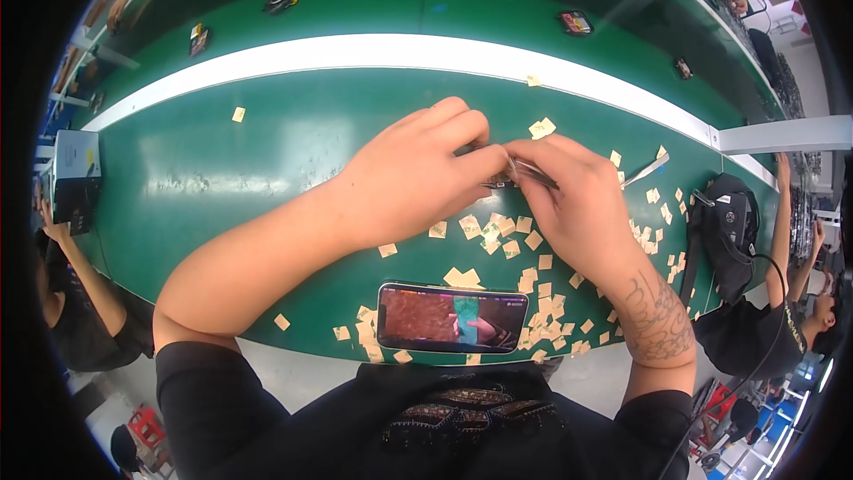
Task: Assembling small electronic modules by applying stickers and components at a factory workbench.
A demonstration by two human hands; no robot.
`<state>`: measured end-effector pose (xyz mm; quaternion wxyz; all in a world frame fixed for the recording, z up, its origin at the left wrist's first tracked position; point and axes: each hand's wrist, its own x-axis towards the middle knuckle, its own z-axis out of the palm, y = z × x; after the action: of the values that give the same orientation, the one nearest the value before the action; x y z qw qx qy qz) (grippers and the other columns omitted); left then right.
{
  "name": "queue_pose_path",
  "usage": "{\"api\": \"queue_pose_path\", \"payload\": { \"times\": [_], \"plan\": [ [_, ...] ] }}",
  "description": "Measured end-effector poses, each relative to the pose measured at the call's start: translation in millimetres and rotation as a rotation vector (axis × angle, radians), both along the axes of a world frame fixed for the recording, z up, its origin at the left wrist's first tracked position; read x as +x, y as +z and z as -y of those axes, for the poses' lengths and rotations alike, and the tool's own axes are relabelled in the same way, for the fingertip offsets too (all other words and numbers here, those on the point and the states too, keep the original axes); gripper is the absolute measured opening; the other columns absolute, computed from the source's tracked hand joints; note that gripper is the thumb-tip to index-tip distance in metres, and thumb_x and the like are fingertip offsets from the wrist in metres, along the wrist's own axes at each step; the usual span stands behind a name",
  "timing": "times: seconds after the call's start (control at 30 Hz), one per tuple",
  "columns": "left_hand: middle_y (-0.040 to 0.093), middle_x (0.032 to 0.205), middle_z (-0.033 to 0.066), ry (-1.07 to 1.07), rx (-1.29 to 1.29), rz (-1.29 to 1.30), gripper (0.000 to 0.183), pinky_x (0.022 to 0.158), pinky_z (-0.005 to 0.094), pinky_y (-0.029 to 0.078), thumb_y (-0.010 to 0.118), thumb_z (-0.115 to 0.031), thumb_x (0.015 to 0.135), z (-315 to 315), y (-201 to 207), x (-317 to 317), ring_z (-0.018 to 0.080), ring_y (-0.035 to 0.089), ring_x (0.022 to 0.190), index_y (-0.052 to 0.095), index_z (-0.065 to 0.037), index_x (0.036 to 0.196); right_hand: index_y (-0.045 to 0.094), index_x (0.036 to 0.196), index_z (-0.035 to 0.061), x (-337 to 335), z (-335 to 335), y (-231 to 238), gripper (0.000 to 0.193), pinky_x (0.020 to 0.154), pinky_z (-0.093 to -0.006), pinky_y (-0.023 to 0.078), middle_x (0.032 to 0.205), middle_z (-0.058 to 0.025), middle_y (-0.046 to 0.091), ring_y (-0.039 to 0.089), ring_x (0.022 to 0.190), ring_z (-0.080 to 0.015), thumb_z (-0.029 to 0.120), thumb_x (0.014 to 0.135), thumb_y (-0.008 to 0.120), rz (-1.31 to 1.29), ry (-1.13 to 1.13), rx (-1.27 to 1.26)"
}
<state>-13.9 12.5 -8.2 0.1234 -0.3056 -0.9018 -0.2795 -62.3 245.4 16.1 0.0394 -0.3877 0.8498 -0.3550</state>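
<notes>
Our right hand [577, 200] pinches thin, grey metal tweezers [540, 176]. A small, dark piece [499, 183] sits between our hands, nearer our curled left hand [422, 173]; we can't tell that hand's grip or which way the piece is long.

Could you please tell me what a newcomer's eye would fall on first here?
Probably the many pale yellow squares, scattered over the middle and right of the green table. Next, perhaps, the phone with its lit screen, by the table's near edge. Beyond it, the left grip and right grip are close together, the right one holding a slim metal tool.
</notes>
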Motion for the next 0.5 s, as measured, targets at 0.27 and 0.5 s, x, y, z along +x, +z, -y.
{"api": "queue_pose_path", "payload": {
  "times": [0.27, 0.5],
  "plan": [
    [0.063, 0.109, 0.0095, 0.024, 0.052, 0.052, 0.043, 0.09, 0.0432, 0.055, 0.088, -0.01, 0.08, -1.3, 4.6, 0.4, 0.0335, 0.062, 0.107, 0.065, -0.006, 0.116, 0.074, 0.115, 0.0006, 1.7, 0.8, -5.4, 0.021, 0.071, -0.0428, 0.058, 0.095, -0.017, 0.073, 0.074, 0.082, -0.0369, 0.001, 0.094, 0.078, 0.085, -0.054, -0.055],
    [0.063, 0.11, 0.0114, 0.042, 0.099, 0.117, 0.047, 0.09, 0.0449, 0.053, 0.088, -0.01, 0.081, -1.5, 5.8, 2.2, 0.0351, 0.062, 0.106, 0.063, -0.006, 0.121, 0.077, 0.115, 0.0022, 3.9, 0.6, -6.3, 0.022, 0.069, -0.0417, 0.057, 0.095, -0.0153, 0.072, 0.072, 0.079, -0.0346, 0.003, 0.093, 0.079, 0.148, -0.087, -0.032]
  ]
}}
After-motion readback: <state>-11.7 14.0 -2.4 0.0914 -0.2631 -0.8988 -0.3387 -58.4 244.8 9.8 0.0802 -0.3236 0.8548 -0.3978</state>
